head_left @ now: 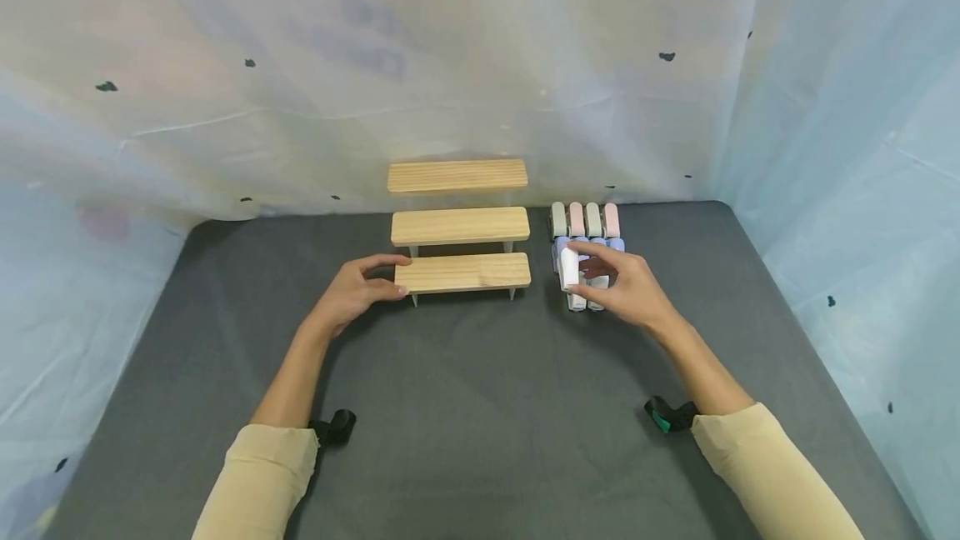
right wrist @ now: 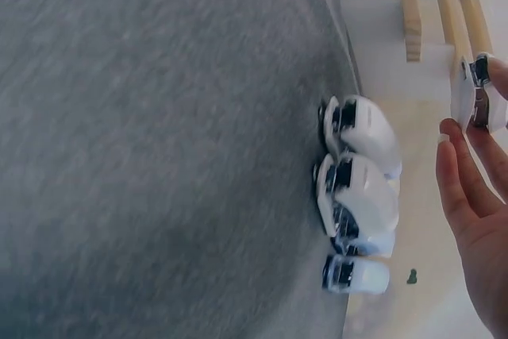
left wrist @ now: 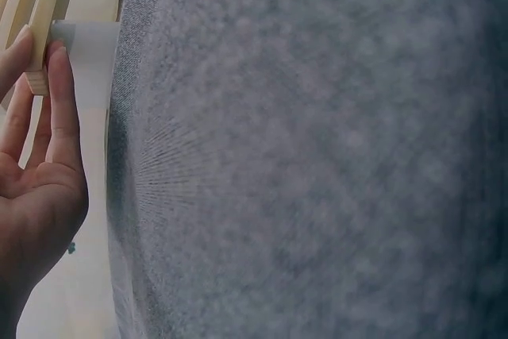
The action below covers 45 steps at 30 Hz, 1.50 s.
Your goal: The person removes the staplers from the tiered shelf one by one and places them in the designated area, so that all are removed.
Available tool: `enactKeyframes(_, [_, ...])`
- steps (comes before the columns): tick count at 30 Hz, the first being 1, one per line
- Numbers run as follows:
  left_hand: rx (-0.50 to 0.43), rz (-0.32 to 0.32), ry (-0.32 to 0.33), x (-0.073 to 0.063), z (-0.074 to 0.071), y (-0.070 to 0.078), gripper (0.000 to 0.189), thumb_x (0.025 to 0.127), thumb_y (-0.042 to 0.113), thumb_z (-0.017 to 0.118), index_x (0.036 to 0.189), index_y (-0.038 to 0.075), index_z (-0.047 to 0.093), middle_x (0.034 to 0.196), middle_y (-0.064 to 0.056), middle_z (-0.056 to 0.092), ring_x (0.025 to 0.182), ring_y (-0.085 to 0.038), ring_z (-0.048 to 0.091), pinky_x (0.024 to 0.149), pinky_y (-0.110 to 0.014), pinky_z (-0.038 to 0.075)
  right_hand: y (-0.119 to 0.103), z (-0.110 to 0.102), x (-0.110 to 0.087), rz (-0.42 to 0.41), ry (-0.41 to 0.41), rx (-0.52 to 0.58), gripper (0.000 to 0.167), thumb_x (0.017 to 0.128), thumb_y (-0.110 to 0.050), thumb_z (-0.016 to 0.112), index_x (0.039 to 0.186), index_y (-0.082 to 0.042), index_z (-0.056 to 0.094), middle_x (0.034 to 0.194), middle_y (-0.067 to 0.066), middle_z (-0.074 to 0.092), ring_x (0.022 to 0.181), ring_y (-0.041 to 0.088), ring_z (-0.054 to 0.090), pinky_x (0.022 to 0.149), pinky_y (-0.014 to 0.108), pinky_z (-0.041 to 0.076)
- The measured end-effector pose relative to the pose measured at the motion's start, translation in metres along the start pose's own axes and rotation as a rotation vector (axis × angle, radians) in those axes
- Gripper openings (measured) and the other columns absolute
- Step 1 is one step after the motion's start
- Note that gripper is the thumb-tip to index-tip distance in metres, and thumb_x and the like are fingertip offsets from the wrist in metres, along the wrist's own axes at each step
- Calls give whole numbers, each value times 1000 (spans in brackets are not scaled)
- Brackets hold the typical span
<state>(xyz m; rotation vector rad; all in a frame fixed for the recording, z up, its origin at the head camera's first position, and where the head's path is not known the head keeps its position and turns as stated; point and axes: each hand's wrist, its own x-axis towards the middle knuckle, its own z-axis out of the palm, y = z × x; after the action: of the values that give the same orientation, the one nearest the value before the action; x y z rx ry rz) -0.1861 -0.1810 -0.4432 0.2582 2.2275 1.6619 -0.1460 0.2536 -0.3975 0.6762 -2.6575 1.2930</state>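
Note:
A three-tier wooden display stand (head_left: pixel 462 274) with pale plank steps on light supports stands at the back middle. My left hand (head_left: pixel 347 297) pinches the left end of its lowest step, thumb on one face and fingers on the other, as the left wrist view shows at the plank's end (left wrist: pixel 37 81). To the right of the stand, my right hand (head_left: pixel 633 288) holds a white mini stapler (head_left: pixel 570 268) between thumb and fingers, raised over a group of similar staplers. In the right wrist view the metal part of this held stapler (right wrist: pixel 481 107) faces the camera.
Under and behind the right hand, several mini staplers stand in rows: white ones (right wrist: pixel 369 132) in front, blue ones (head_left: pixel 617 244) in the middle, pale green and pink ones (head_left: pixel 611 220) at the back. A hanging patterned sheet (head_left: pixel 480 48) borders the grey tabletop (head_left: pixel 465 423).

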Motion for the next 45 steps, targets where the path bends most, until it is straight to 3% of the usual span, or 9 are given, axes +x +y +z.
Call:
enactKeyframes(12, [14,-28,4,-1,3,6,59,85,26,82,139,18,59,145,-16,49,116,-35,62,102,-55,42,13,-15,-16,69,-1,-37,61,82,-10,83,137,-7,59,122,15,67,97,32,70,82,42,56])
enactKeyframes(23, [-2,-21,-3,-1,3,2,59,85,26,82,138,17,59,147,-15,47,115,-34,63,103,-55,41,24,-26,-30,98,36,-24,62,82,-7,82,139,-8,58,127,14,65,98,32,69,81,51,53])
enactKeyframes(27, [1,-23,-1,-1,2,1,59,85,25,82,138,17,59,147,-14,47,114,-33,63,103,-55,42,27,-30,-34,103,45,-38,63,81,-6,83,139,-7,58,128,15,64,98,31,69,82,41,56])
enactKeyframes(28, [3,-23,-1,-1,2,2,59,85,26,81,138,17,59,147,-14,47,114,-33,63,103,-55,42,24,-31,-35,107,46,-44,63,81,-4,82,139,-5,57,128,17,64,97,33,69,81,36,56])
enactKeyframes(33, [4,-23,-5,-1,2,4,59,85,26,81,139,17,59,148,-14,46,115,-34,63,103,-56,41,10,-35,-39,114,52,-67,61,81,4,80,137,4,56,126,23,63,95,38,69,78,41,56])
enactKeyframes(35, [2,-25,-6,0,1,4,59,85,25,81,139,16,59,148,-14,46,115,-34,63,103,-56,41,16,-36,-40,118,50,-76,61,81,3,80,137,2,56,127,22,63,95,36,69,78,49,54])
enactKeyframes(39, [-2,-36,-5,-1,1,6,59,85,24,81,139,16,58,147,-15,47,114,-34,63,103,-56,41,39,-36,-44,129,42,-76,63,82,-4,81,140,-5,56,131,18,62,99,32,68,81,45,54])
enactKeyframes(45, [-9,-40,-7,-1,2,7,59,85,23,81,139,16,58,147,-15,47,115,-34,63,103,-56,41,48,-37,-47,150,25,-85,62,84,-8,81,140,-7,56,131,19,61,98,34,69,80,40,55])
